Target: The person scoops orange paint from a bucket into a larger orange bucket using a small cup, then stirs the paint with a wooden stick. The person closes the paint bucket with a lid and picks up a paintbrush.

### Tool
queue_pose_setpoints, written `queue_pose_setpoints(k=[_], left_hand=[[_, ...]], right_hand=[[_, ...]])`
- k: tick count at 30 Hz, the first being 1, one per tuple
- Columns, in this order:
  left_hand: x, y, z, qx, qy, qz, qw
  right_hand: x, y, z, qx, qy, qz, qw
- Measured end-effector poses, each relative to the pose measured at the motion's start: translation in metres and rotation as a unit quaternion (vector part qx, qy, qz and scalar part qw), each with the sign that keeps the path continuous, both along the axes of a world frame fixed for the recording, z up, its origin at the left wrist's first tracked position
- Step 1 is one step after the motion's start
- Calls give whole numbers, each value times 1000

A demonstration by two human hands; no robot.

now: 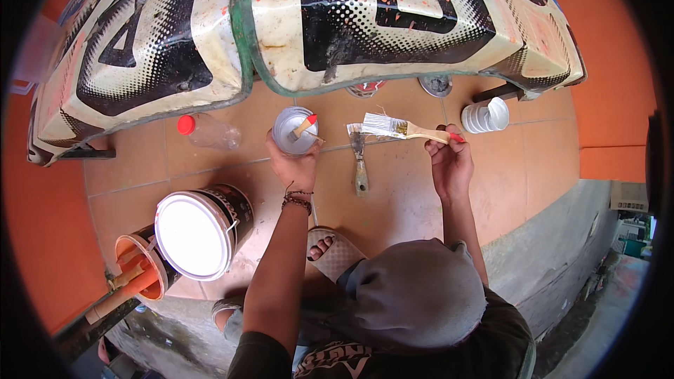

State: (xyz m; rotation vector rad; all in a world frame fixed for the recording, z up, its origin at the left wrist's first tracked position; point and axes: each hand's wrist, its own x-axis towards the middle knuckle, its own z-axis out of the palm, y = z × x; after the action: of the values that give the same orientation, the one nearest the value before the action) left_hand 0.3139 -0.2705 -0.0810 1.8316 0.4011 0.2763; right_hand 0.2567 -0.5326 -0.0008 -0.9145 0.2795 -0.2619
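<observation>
My left hand is closed around a small cup with greyish-white liquid inside. A small paintbrush with a red handle tip leans in the cup, along with a thin stick. Off to the right, my right hand grips a wide paintbrush by the end of its wooden handle. That brush points left, its white-coated bristles held in the air with a few strands sticking out. Below the bristles a worn scraper lies on the tiles, its blade partly covered by them.
A clear bottle with a red cap lies left of the cup. White-lidded bucket and orange paint bucket stand lower left. A white ribbed container is at right. Sheet-covered furniture spans the far side; a round tin sits beneath.
</observation>
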Motion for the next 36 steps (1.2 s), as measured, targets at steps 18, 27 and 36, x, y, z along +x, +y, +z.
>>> queue_pose_setpoints(k=[18, 27, 36], left_hand=[[-7, -6, 13, 20, 0, -118, 993], [32, -27, 92, 356, -66, -303, 882], [41, -36, 72, 505, -50, -287, 813]], right_hand=[[-5, -20, -14, 0, -11, -31, 999], [-1, -21, -26, 31, 35, -75, 996], [-1, -16, -20, 9, 81, -79, 994]])
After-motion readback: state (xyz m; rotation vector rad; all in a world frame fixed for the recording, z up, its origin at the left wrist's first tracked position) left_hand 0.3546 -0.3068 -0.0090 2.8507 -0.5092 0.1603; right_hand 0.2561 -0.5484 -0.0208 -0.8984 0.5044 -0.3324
